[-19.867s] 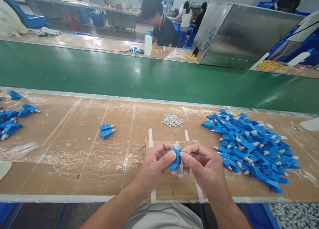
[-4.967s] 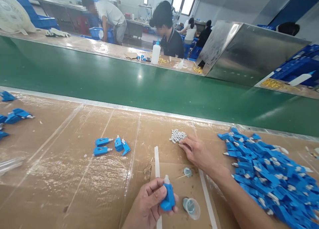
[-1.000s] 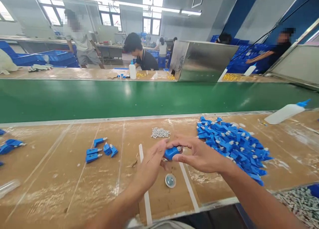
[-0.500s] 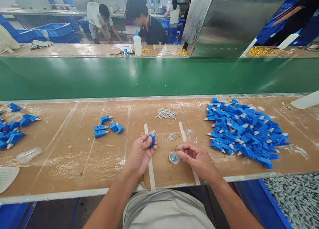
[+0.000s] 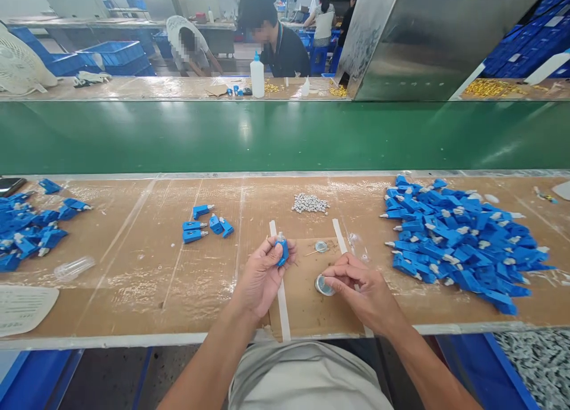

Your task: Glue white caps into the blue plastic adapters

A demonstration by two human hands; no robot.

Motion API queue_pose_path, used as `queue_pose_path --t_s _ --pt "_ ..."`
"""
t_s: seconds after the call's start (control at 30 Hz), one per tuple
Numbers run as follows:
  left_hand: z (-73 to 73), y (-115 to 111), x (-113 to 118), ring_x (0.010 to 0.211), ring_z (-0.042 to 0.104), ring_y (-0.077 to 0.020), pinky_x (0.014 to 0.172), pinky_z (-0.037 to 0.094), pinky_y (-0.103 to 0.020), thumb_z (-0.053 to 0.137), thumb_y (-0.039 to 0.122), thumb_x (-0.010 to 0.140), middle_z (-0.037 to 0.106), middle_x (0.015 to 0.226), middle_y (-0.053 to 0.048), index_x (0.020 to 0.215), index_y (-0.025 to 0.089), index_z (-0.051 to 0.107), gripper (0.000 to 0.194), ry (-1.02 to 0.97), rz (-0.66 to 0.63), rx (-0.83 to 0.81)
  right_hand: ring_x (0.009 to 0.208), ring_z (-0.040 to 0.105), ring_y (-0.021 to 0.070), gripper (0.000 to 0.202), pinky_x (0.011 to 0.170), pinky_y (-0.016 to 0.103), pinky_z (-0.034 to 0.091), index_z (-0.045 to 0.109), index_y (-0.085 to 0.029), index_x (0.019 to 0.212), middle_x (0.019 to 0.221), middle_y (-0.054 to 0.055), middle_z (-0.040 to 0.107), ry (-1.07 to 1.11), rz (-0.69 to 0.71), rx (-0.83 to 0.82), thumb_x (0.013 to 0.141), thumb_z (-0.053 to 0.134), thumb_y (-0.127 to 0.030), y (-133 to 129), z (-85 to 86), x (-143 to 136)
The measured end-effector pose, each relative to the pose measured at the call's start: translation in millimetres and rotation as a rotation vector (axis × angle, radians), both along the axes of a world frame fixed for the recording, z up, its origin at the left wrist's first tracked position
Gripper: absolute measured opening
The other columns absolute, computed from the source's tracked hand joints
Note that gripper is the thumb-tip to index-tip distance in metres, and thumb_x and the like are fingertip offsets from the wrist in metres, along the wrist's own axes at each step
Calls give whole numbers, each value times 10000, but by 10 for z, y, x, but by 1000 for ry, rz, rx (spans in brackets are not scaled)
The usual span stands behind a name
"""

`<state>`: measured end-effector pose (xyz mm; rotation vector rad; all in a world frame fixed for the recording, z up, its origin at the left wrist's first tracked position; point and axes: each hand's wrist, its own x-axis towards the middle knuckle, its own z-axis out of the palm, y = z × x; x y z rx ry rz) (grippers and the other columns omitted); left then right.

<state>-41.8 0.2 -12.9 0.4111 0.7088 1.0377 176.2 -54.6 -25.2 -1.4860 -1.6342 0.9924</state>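
Note:
My left hand [image 5: 259, 274] pinches a blue plastic piece [image 5: 282, 252] between thumb and fingers, its pale tip pointing up. To the right, my right hand [image 5: 363, 288] has thumb and forefinger pressed together over a small round dish [image 5: 319, 286] with greyish-blue contents. Anything between those fingertips is too small to make out. Behind the dish lies a small round disc [image 5: 320, 246] with a thin stick beside it. A small heap of grey pellets [image 5: 310, 203] sits farther back. Several similar blue pieces [image 5: 194, 236] rest left of my left hand.
A large pile of blue pieces [image 5: 458, 237] covers the table's right side; another pile [image 5: 27, 226] is at the far left. A clear plastic container [image 5: 74, 268] lies near it. Beyond the table runs a green belt [image 5: 222, 136]. A person [image 5: 285, 47] sits across it.
The view has shifted, so the table's things appear farther right. My right fingertips have come down over the round dish. The blue piece in my left hand is turned more upright.

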Motion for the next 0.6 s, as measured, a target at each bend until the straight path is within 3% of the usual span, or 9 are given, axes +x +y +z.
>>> queue_pose_path --t_s 0.1,0.23,0.33,0.47,0.6 --pt "43 6 -14 1106 674 -192 1002 514 -324 710 201 903 718 1214 -102 1075 160 709 177 13 1 18 691 522 160 233 601 282 407 791 -245 994 851 32 560 -37 65 53 991 591 -365 -45 26 15" --pt "103 0 -17 1136 675 -214 1011 510 -346 686 193 921 708 1255 -132 1060 137 703 150 -13 -48 -11 761 546 172 241 631 284 411 767 -237 963 867 38 562 -38 105 62 1015 558 -346 -63 41 39" --pt "101 -17 -10 1098 683 -209 985 515 -332 715 190 897 733 1154 -118 1037 132 715 152 -37 -72 -18 759 543 172 241 638 287 408 743 -229 903 863 34 579 -54 105 7 1008 573 -364 -54 67 45" --pt "77 -32 -8 853 666 -111 812 515 -204 806 186 815 724 894 -40 955 136 753 158 -23 -49 -10 742 536 166 250 644 287 410 712 -223 865 859 25 599 -66 89 -32 997 583 -393 -30 108 65" --pt "76 -63 14 791 666 -101 684 508 -162 839 222 788 745 901 -66 962 123 775 210 -1 -68 -61 710 542 158 261 657 284 429 670 -215 849 818 9 618 -10 17 -13 987 588 -421 14 114 130"
